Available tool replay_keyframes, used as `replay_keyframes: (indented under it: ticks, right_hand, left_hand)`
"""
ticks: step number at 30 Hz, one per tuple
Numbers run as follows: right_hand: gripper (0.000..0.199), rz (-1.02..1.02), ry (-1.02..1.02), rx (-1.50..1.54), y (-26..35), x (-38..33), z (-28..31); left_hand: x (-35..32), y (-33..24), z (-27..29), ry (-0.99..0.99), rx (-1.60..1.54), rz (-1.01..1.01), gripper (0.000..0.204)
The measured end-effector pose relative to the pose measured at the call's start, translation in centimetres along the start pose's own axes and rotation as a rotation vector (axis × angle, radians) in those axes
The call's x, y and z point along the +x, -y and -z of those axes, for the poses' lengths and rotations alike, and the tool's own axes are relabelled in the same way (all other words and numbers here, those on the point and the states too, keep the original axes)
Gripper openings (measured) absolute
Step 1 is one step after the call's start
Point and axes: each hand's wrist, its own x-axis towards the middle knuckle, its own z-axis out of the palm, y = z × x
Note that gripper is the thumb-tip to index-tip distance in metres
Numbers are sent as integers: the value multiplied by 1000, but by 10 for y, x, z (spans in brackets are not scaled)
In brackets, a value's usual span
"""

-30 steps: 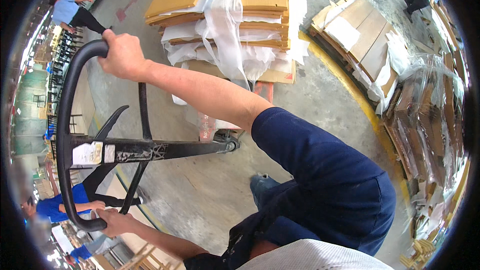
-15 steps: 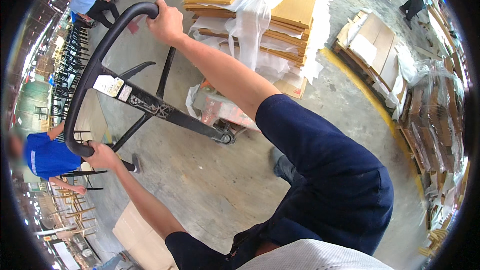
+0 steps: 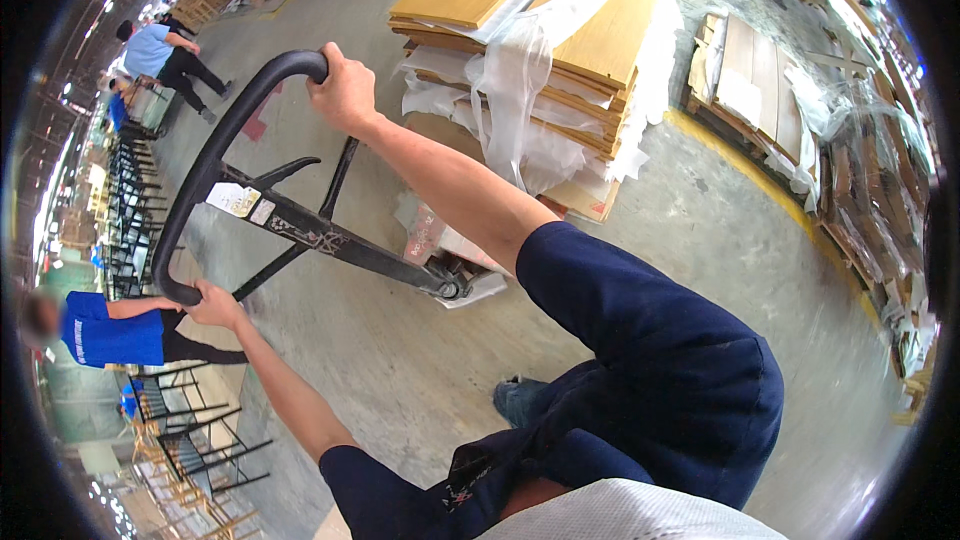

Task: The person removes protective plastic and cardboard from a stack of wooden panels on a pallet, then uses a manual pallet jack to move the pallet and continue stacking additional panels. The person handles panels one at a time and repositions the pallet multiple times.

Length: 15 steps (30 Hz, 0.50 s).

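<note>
Head view: both hands grip the black pallet-jack handle [image 3: 215, 165] with its pale rectangular label [image 3: 238, 199].

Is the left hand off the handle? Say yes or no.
No. The left hand grips the lower end of the black loop handle, the right hand its top.

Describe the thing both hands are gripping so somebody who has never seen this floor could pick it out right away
On the grey concrete floor, in front of the stack of wooden boards wrapped in clear plastic, stands a black pallet jack handle. Its top is a closed loop, with the left hand on one side and the right hand on the other. Nothing else nearby is a black metal loop on a long shaft.
</note>
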Motion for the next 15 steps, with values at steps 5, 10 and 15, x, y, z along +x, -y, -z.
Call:
replay_keyframes:
  ticks: [5, 10, 15]
  right_hand:
    - [25, 57, -221, -166, -27, -32, -37]
    - [28, 81, -448, -318, -39, -43, -60]
    - [28, -22, -495, -430, -54, -30, -88]
  left_hand:
    - [20, 73, -89, 102, -191, -13, 23]
    - [36, 82, -142, 172, -401, 0, 24]
    - [35, 90, -170, 219, -503, -40, 23]
